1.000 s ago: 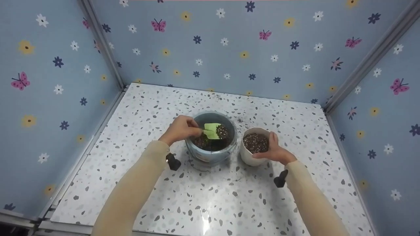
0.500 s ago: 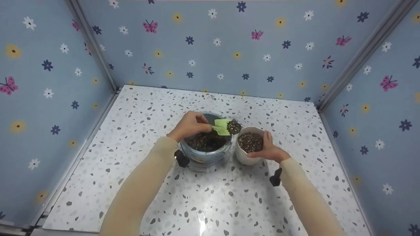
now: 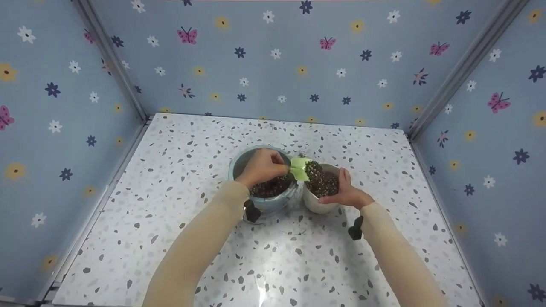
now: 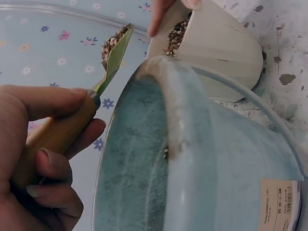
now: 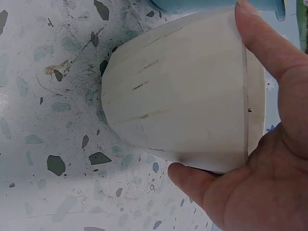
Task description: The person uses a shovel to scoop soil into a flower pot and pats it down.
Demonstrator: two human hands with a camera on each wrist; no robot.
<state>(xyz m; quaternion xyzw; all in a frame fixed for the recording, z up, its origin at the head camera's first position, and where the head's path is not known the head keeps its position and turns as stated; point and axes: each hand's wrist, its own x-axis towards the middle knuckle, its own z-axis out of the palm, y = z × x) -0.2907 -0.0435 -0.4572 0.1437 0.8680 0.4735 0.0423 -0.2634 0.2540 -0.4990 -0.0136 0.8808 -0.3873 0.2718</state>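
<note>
The green trowel [image 3: 300, 169], farther right than before, reaches over the white pot [image 3: 316, 205]; probably light and stiff, it is best held by its wooden handle [image 4: 71, 126], which the left grip [image 3: 263, 167] pinches, while the right grip [image 3: 349, 195] grasps the pot.

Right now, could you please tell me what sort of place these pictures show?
Probably a small indoor booth set up for potting: patterned blue panels rise behind and beside a speckled white tabletop, which bears a blue pot and a white pot, both containing soil.
</note>
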